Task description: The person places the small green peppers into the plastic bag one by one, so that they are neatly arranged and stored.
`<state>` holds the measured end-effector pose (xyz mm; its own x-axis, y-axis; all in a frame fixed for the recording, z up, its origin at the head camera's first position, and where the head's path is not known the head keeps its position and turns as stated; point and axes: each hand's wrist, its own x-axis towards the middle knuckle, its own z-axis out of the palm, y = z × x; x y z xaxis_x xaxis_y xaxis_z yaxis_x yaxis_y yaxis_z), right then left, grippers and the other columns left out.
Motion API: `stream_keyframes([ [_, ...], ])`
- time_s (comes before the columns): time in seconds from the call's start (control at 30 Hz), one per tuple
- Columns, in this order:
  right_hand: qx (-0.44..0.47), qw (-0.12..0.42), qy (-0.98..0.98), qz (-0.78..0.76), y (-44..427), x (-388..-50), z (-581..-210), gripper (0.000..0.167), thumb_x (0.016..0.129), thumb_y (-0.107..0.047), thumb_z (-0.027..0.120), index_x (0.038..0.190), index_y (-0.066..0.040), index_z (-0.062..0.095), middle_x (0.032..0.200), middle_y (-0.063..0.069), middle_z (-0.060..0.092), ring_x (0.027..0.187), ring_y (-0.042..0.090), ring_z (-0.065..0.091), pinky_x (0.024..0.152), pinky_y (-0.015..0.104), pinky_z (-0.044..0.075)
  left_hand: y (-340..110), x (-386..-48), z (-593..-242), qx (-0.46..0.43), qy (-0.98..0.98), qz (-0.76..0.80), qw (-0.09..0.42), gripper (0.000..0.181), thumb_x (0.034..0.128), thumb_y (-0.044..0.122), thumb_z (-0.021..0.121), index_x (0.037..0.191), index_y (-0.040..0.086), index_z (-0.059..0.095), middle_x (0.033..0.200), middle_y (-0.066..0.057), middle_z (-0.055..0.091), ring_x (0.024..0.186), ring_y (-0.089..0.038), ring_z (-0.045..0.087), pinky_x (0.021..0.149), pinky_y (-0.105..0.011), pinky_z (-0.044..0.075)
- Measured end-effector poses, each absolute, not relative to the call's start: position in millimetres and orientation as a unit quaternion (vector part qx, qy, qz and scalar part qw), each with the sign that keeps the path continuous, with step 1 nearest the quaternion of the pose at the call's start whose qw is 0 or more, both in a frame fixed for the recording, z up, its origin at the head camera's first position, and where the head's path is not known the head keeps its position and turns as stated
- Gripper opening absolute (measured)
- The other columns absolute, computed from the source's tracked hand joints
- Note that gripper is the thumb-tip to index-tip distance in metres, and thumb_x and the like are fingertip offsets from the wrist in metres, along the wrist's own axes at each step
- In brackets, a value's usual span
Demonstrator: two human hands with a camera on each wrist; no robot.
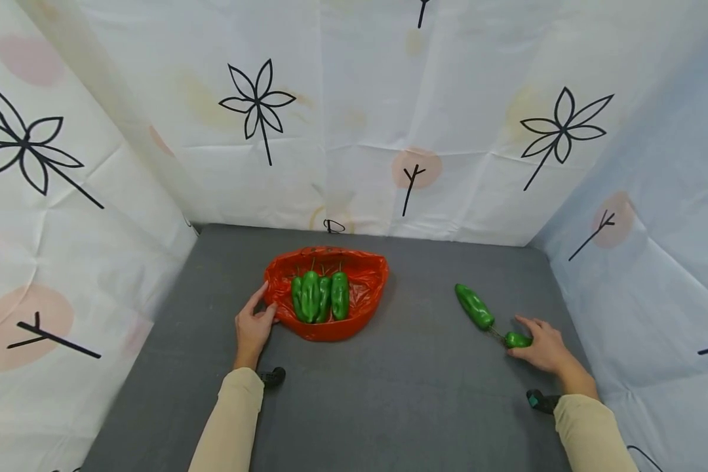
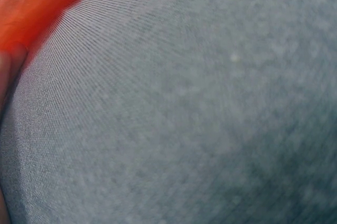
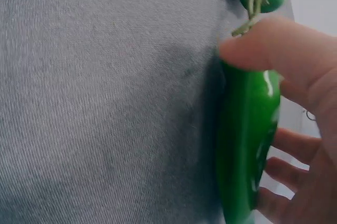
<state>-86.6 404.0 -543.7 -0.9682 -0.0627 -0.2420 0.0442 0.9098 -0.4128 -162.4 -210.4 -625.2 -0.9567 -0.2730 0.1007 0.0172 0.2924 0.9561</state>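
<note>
A red plastic bag (image 1: 362,314), its mouth spread wide like a bowl, sits on the grey table with several green peppers (image 1: 311,298) standing side by side in it. My left hand (image 1: 254,333) holds the bag's left rim between thumb and fingers; in the left wrist view only a blurred edge of the bag (image 2: 31,8) and a bit of the hand show. Far to the right, my right hand (image 1: 544,346) grips a green pepper (image 3: 247,124), thumb across its stem end and fingers along the far side. Another green pepper (image 1: 474,307) lies just beyond, stem to stem with it.
The grey table (image 1: 413,393) is bounded at the back and both sides by white cloth (image 1: 354,118) printed with flowers and twigs. The right cloth wall (image 1: 655,295) stands close to my right hand. A dark wrist device (image 1: 543,401) shows under each wrist.
</note>
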Motion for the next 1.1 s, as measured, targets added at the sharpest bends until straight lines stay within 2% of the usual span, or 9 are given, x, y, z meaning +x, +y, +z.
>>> stream_keyframes([
  [0.13, -0.02, 0.127, 0.971, -0.201, 407.2, -84.8, -541.1, 0.056, 0.089, -0.021, 0.074, 0.135, 0.007, 0.058, 0.139, 0.046, 0.043, 0.125, 0.065, 0.041, 0.097, 0.074, 0.035, -209.8, -161.7, -625.6, 0.082, -0.796, -0.587, 0.125, 0.052, 0.0963, 0.012, 0.068, 0.145, 0.028, 0.059, 0.147, -0.014, 0.058, 0.057, -0.004, 0.069, 0.061, -0.012, 0.054],
  [0.2, -0.014, 0.129, 0.971, -0.202, 407.3, -84.9, -540.6, 0.052, 0.091, -0.022, 0.073, 0.132, 0.007, 0.06, 0.135, 0.043, 0.049, 0.12, 0.062, 0.048, 0.093, 0.07, 0.042, -209.7, -161.2, -625.2, 0.082, -0.796, -0.587, 0.124, 0.052, 0.0965, 0.013, 0.068, 0.146, 0.029, 0.059, 0.146, -0.014, 0.058, 0.057, -0.001, 0.068, 0.06, -0.013, 0.055],
  [0.33, 0.022, 0.148, 0.963, -0.223, 403.4, -85.1, -536.1, 0.059, 0.096, -0.031, 0.07, 0.139, 0.007, 0.054, 0.136, 0.04, 0.054, 0.119, 0.058, 0.054, 0.091, 0.065, 0.048, -209.2, -159.4, -624.1, 0.087, -0.797, -0.586, 0.121, 0.053, 0.0969, 0.014, 0.067, 0.145, 0.033, 0.059, 0.147, -0.01, 0.058, 0.058, 0.001, 0.068, 0.061, -0.013, 0.055],
  [0.53, 0.05, 0.158, 0.956, -0.242, 392.8, -84.5, -529.9, 0.071, 0.098, -0.044, 0.066, 0.147, 0.005, 0.047, 0.139, 0.04, 0.053, 0.124, 0.059, 0.052, 0.093, 0.066, 0.048, -209.2, -158.6, -624.6, 0.088, -0.792, -0.592, 0.119, 0.053, 0.0969, 0.013, 0.068, 0.144, 0.037, 0.059, 0.147, -0.007, 0.058, 0.058, 0.002, 0.068, 0.062, -0.013, 0.055],
  [1.1, 0.04, 0.153, 0.947, -0.28, 351.9, -98.5, -531.6, 0.077, 0.096, -0.052, 0.065, 0.15, -0.002, 0.045, 0.14, 0.036, 0.055, 0.125, 0.052, 0.056, 0.092, 0.062, 0.052, -209.7, -160.4, -626.2, 0.075, -0.8, -0.581, 0.127, 0.053, 0.0966, 0.014, 0.067, 0.145, 0.032, 0.059, 0.144, -0.011, 0.06, 0.057, 0.001, 0.067, 0.06, -0.014, 0.054],
])
